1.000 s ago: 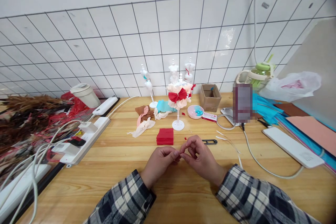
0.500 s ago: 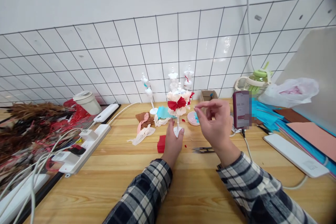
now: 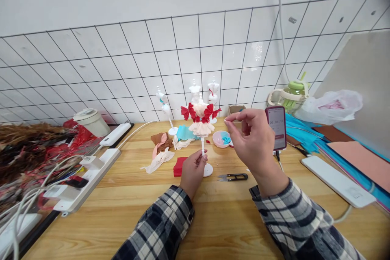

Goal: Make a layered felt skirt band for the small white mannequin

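Note:
My left hand (image 3: 193,169) grips the thin white pole of a small mannequin stand (image 3: 202,146) near its round base. The mannequin wears a cream paper dress (image 3: 200,124) with red bows. My right hand (image 3: 251,140) is raised to the right of the dress, thumb and forefinger pinched together on something too small to make out. A stack of red paper (image 3: 179,166) lies just left of my left hand. Black thread snips (image 3: 233,177) lie on the wooden table (image 3: 128,211) between my hands.
Three more white mannequins (image 3: 195,89) stand by the tiled wall. A pink dish (image 3: 222,139), a cardboard box (image 3: 236,110), a phone (image 3: 276,126), a green bottle (image 3: 291,93), coloured paper sheets (image 3: 359,150), power strips (image 3: 88,176) and cables, a white cup (image 3: 90,122) and feathers (image 3: 27,142) surround the work area.
Both hands left the table front. My left hand took the stand's pole and pulled it nearer, turning the dress so two red bows show. My right hand rose beside it, pinched.

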A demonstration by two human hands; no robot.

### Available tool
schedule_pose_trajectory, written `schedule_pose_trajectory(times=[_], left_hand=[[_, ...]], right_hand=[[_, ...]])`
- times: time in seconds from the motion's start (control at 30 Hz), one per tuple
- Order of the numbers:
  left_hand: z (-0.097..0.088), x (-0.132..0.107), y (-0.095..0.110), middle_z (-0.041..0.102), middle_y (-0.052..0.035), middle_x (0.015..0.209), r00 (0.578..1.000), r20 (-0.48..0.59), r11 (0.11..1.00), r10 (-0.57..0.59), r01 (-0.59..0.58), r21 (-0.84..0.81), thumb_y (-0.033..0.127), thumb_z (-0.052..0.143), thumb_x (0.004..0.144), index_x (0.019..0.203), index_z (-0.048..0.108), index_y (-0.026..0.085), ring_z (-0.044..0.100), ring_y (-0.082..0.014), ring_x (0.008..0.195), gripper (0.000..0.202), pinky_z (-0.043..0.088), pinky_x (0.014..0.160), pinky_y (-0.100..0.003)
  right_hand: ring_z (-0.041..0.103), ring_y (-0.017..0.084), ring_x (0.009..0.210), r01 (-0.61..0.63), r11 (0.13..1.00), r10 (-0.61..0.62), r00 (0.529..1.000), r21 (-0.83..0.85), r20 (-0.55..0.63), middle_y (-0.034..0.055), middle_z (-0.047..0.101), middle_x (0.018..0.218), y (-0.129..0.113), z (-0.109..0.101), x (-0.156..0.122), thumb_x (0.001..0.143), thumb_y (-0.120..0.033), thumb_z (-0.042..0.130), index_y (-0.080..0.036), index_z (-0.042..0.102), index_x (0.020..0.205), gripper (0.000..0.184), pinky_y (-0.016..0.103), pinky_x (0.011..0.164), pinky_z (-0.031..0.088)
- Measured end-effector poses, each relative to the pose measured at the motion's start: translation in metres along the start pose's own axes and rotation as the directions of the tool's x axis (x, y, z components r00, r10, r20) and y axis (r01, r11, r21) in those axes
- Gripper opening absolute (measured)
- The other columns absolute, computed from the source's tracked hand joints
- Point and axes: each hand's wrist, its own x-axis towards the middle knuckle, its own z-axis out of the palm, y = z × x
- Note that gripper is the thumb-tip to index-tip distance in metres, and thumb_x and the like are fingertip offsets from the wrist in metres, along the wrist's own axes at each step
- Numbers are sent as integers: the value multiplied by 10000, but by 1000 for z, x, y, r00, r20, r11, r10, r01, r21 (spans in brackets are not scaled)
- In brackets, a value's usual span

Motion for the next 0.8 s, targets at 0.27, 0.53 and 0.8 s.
schedule_pose_trajectory(times=[0.27, 0.53, 0.8], left_hand=[[2, -15, 19, 679, -59, 790, 996, 74, 998, 42, -39, -49, 425, 550, 831, 1073, 679, 152, 589, -160, 628, 386, 457, 590, -255], [2, -19, 22, 668, -66, 779, 988, 114, 994, 107, -107, -1, 387, 522, 862, 1074, 664, 121, 587, -150, 619, 368, 459, 572, -245], [0, -21, 24, 670, -69, 762, 968, 165, 979, 189, -199, 50, 364, 490, 891, 1074, 669, 118, 594, -147, 620, 355, 458, 591, -243]], right_hand=[[523, 138, 658, 81, 977, -85, 996, -196, -14, 4, 584, 760, 3, -2, 1, 886, -273, 523, -208, 539, 938, 85, 259, 594, 378], [495, 131, 637, 61, 976, -63, 998, -211, -2, 0, 559, 738, 4, -1, 0, 885, -279, 525, -204, 559, 917, 89, 251, 582, 344], [490, 122, 616, 59, 973, -65, 998, -221, -20, -6, 564, 737, 5, -1, 0, 878, -267, 537, -207, 560, 933, 85, 249, 574, 333]])
